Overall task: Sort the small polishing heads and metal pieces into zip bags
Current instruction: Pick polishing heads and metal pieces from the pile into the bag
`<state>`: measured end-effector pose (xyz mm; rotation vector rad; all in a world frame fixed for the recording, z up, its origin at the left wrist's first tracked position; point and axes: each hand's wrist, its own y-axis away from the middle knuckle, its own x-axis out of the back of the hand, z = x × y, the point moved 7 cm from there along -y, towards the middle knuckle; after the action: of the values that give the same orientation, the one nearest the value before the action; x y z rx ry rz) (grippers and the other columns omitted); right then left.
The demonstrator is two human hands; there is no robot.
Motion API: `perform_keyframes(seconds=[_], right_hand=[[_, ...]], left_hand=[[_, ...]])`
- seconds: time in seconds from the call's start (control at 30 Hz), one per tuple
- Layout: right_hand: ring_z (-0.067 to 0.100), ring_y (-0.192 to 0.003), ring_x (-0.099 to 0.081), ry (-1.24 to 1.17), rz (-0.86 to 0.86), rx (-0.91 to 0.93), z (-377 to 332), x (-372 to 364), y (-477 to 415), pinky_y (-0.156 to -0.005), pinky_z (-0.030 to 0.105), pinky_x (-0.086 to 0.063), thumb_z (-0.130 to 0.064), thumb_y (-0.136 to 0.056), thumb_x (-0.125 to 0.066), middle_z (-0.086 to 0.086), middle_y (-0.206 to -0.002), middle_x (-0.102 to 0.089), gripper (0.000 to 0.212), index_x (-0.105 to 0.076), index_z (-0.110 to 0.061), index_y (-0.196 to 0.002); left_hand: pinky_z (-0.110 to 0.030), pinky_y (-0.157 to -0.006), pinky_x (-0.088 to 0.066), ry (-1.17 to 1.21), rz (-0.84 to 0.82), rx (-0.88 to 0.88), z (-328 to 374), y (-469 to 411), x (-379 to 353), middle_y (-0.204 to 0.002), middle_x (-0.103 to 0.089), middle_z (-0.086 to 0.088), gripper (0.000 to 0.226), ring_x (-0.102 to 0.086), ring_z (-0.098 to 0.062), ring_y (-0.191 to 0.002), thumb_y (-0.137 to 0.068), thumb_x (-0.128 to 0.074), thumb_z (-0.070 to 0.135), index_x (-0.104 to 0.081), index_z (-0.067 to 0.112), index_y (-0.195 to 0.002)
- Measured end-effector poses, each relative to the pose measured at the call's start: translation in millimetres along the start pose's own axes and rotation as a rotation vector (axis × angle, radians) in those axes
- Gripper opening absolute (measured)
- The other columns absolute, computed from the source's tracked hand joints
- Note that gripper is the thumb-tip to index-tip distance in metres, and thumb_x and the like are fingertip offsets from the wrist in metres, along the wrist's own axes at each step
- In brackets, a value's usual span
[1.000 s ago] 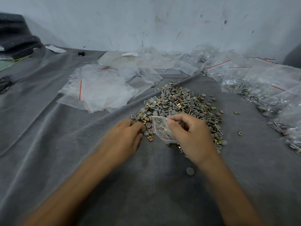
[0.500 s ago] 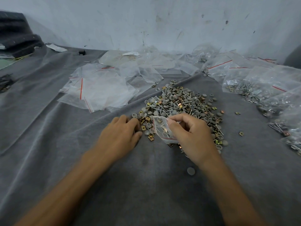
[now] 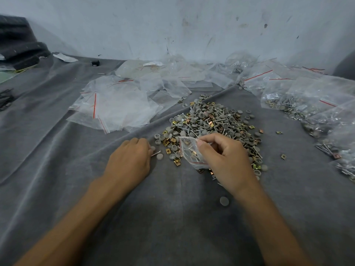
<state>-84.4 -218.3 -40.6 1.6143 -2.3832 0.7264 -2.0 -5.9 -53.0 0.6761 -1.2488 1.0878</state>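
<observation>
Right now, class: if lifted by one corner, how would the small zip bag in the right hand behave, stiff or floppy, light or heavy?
Probably floppy: the small zip bag is thin clear film, creased where the right hand pinches it. Likely light, since only a few metal pieces show inside. Those would probably slide to its lowest corner.

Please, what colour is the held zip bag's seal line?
Red, on the small clear zip bag; head view.
</observation>
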Motion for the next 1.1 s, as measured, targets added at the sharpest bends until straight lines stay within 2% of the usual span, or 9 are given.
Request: perform_keyframes(seconds=[0.27, 0.37, 0.43, 0.53, 0.67, 0.77, 0.83, 1.03, 1.1], right_hand=[[0.0, -0.065, -0.056, 0.014, -0.009, -0.014, 1, -1, 0, -0.058, 0.013, -0.041, -0.036, -0.096, -0.065, -0.022, -0.067, -0.062, 0.012, -0.075, -0.031, -0.095], [0.0, -0.065, -0.057, 0.012, -0.014, -0.016, 1, -1, 0, -0.058, 0.013, -0.042, -0.036, -0.096, -0.064, -0.019, -0.069, -0.063, 0.011, -0.075, -0.032, -0.094], [0.001, -0.064, -0.055, 0.01, -0.013, -0.015, 1, -1, 0, -0.058, 0.014, -0.041, -0.036, -0.096, -0.065, -0.017, -0.067, -0.062, 0.011, -0.074, -0.032, -0.092], [0.0, -0.062, -0.054, 0.01, -0.016, -0.014, 0, -2, 0, -0.056, 0.012, -0.04, -0.034, -0.096, -0.065, -0.018, -0.065, -0.061, 0.011, -0.074, -0.031, -0.092], [0.005, -0.065, -0.059, 0.02, -0.003, -0.02, -1, 1, 0, -0.057, 0.018, -0.045, -0.034, -0.095, -0.066, -0.011, -0.072, -0.066, 0.01, -0.075, -0.029, -0.094], [0.012, -0.068, -0.064, 0.005, 0.003, -0.022, -2, 2, 0, -0.062, 0.032, -0.055, -0.033, -0.095, -0.068, -0.004, -0.074, -0.069, 0.009, -0.076, -0.028, -0.094], [0.01, -0.066, -0.063, 0.005, 0.004, -0.02, -3, 0, 0, -0.063, 0.035, -0.055, -0.033, -0.095, -0.068, -0.005, -0.071, -0.068, 0.008, -0.075, -0.03, -0.092], [0.016, -0.069, -0.066, -0.017, -0.017, -0.007, -6, -4, 2, -0.068, 0.045, -0.058, -0.032, -0.095, -0.067, -0.004, -0.072, -0.069, 0.007, -0.074, -0.031, -0.092], [0.016, -0.069, -0.066, -0.041, -0.02, -0.008, -6, -2, 1, -0.065, 0.041, -0.058, -0.031, -0.095, -0.067, -0.002, -0.074, -0.07, 0.008, -0.075, -0.03, -0.092]], left_hand=[[-0.038, -0.088, -0.047, -0.063, -0.106, -0.002, 3, 2, -3, -0.11, -0.061, -0.005, 0.025, -0.057, -0.025, -0.104, -0.105, -0.045, 0.039, -0.056, 0.016, -0.103], [-0.04, -0.084, -0.045, 0.022, -0.034, -0.007, 6, 4, 4, -0.103, -0.06, -0.004, 0.022, -0.056, -0.025, -0.098, -0.107, -0.043, 0.033, -0.052, 0.015, -0.103], [-0.039, -0.072, -0.041, 0.177, 0.051, -0.04, 10, 6, 14, -0.09, -0.059, -0.001, 0.013, -0.056, -0.024, -0.086, -0.107, -0.045, 0.025, -0.048, 0.015, -0.099], [-0.033, -0.062, -0.034, 0.364, 0.178, -0.124, 25, 14, 33, -0.083, -0.051, 0.008, 0.009, -0.05, -0.013, -0.076, -0.105, -0.047, 0.019, -0.043, 0.019, -0.097], [-0.032, -0.076, -0.044, 0.476, 0.331, -0.277, 48, 33, 48, -0.095, -0.059, 0.009, 0.008, -0.056, -0.015, -0.088, -0.104, -0.05, 0.019, -0.055, 0.019, -0.111], [-0.021, -0.082, -0.038, 0.418, 0.368, -0.38, 63, 42, 47, -0.098, -0.054, 0.014, 0.013, -0.051, -0.011, -0.09, -0.103, -0.052, 0.021, -0.062, 0.018, -0.11], [-0.019, -0.085, -0.036, 0.394, 0.356, -0.42, 68, 44, 43, -0.102, -0.056, 0.012, 0.013, -0.051, -0.011, -0.092, -0.104, -0.052, 0.022, -0.063, 0.018, -0.11], [-0.031, -0.085, -0.046, 0.351, 0.359, -0.464, 75, 46, 37, -0.107, -0.064, 0.004, 0.019, -0.058, -0.019, -0.096, -0.102, -0.057, 0.025, -0.068, 0.018, -0.116], [-0.03, -0.087, -0.046, 0.344, 0.352, -0.459, 75, 45, 36, -0.109, -0.063, 0.006, 0.026, -0.057, -0.016, -0.098, -0.103, -0.056, 0.028, -0.066, 0.021, -0.126]])
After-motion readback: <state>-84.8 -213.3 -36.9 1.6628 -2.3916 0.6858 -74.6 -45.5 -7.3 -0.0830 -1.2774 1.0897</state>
